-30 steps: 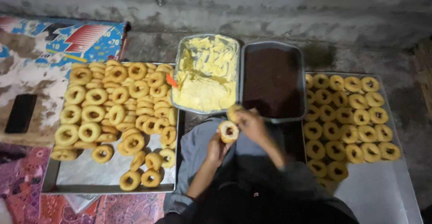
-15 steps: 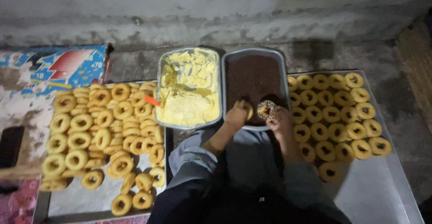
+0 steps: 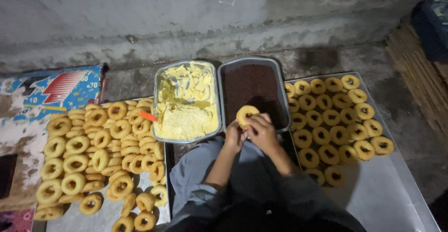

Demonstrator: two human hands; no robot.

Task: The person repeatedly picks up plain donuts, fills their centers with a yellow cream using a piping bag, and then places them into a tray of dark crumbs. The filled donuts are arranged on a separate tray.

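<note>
Both of your hands meet over the near edge of the dark tray. Your left hand and your right hand together hold one ring-shaped cookie, with the fingers of each hand closed on its lower rim. The cookie stands tilted, its pale face toward the camera, just above the near part of the metal tray of dark brown filling.

Directly to the left of that tray, and touching it, sits the metal tray of yellow cream. An orange-handled tool lies at its left rim; the working end of it cannot be made out.

On your left, a flat metal sheet carries a loose heap of plain ring cookies. On your right, a second metal sheet carries ring cookies with dark centres, laid in neat rows. Your grey-clothed knees lie between the two sheets. A printed mat lies on the floor beyond the left sheet.
</note>
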